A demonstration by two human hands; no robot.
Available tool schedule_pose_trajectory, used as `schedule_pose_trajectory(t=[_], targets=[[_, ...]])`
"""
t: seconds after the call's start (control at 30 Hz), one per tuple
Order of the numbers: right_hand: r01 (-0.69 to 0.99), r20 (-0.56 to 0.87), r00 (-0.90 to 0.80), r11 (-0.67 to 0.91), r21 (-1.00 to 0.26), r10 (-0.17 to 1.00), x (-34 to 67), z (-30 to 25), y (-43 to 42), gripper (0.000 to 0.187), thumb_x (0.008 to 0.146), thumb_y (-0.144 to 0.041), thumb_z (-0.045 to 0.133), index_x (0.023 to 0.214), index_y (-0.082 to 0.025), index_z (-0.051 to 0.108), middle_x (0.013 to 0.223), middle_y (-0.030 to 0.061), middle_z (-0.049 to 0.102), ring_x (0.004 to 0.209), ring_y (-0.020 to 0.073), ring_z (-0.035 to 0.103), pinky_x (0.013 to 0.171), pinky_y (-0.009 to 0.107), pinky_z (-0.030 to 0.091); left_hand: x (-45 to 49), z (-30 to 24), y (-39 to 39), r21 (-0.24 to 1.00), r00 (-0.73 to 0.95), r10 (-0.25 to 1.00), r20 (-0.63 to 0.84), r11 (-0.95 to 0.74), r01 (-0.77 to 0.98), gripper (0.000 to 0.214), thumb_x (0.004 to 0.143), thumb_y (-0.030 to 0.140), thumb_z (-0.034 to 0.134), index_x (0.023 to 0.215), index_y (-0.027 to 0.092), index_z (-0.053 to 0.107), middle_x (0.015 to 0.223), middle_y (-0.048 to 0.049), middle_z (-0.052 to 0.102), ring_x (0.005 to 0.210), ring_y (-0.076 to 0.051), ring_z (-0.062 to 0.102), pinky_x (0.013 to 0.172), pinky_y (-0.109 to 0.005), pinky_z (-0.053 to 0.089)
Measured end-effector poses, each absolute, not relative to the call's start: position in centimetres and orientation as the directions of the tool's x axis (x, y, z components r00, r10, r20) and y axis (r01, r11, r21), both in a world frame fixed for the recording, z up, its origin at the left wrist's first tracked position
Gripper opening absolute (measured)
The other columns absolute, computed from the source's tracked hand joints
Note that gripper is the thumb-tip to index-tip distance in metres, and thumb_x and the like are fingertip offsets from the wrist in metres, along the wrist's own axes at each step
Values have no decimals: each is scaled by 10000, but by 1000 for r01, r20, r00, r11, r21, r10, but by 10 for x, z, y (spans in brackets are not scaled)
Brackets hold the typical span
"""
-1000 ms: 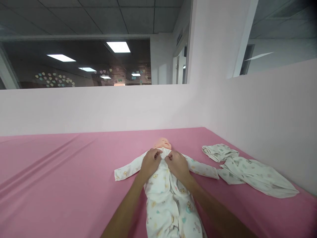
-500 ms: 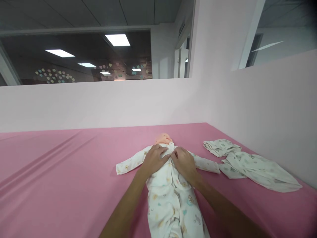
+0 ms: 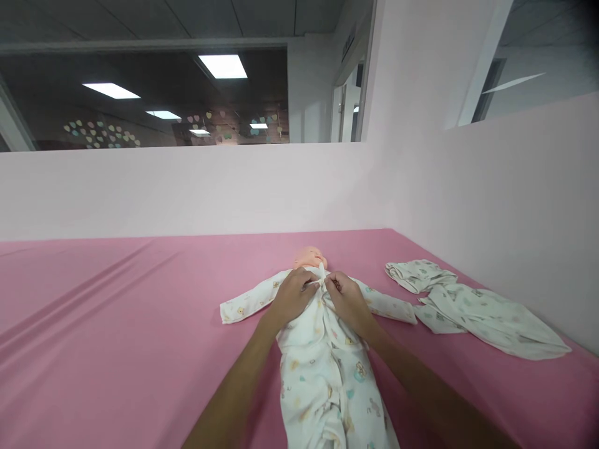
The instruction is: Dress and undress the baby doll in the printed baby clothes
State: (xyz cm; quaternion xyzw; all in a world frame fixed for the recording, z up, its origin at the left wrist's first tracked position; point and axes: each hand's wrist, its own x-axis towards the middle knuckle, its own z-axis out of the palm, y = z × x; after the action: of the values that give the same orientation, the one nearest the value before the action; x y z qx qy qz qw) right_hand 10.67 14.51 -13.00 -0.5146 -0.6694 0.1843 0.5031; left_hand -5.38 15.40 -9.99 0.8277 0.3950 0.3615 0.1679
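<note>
A baby doll [image 3: 309,256] lies on its back, head away from me, in a white patterned baby romper [image 3: 311,368]. Both sleeves are spread out sideways. At the upper chest, just below the collar, my left hand [image 3: 294,293] pinches one side of the front opening. My right hand [image 3: 347,300] grips the other side, its fingers curled close to the left fingertips. The cloth between them is drawn up into a small ridge. Any fastener there is hidden by my fingers. Lower down, the front lies in wrinkled folds.
The doll rests on a pink sheet [image 3: 116,337] with creases at the left. To the right lies a crumpled white garment with a green print [image 3: 496,318], touching the right sleeve's cuff. A white wall [image 3: 187,193] with windows borders the far side, and another wall stands right.
My hands have drawn the two front edges together and slightly up near the collar. The fingertips are now closer in a pinch. The view has tilted down a little.
</note>
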Motion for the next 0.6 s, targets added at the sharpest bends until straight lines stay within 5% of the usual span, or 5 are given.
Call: schedule_pose_trajectory(t=[0.3, 0.5, 0.6], targets=[[590, 498, 158, 324, -740, 853, 100, -131, 138, 356, 803, -456, 504, 1039, -191, 531, 898, 39, 594, 807, 194, 565, 717, 318, 420, -53, -98, 154, 626, 352, 840, 414, -543, 560, 154, 867, 282, 437, 741, 201, 473, 772, 8, 534, 733, -153, 482, 658, -286, 378], [807, 563, -51, 366, -463, 825, 90, -123, 106, 149, 790, -344, 552, 777, -209, 490, 820, 31, 577, 814, 205, 504, 755, 331, 367, -55, -97, 151, 665, 327, 863, 385, -505, 550, 126, 823, 271, 460, 722, 196, 469, 719, 26, 509, 677, -135, 451, 593, -275, 335], [836, 543, -64, 342, -429, 838, 93, -123, 103, 66, 804, -245, 498, 747, -213, 494, 794, 24, 590, 806, 200, 500, 729, 315, 348, -56, -97, 151, 652, 305, 870, 388, -493, 577, 138, 803, 273, 463, 693, 200, 421, 684, 34, 478, 643, -128, 422, 567, -272, 314]])
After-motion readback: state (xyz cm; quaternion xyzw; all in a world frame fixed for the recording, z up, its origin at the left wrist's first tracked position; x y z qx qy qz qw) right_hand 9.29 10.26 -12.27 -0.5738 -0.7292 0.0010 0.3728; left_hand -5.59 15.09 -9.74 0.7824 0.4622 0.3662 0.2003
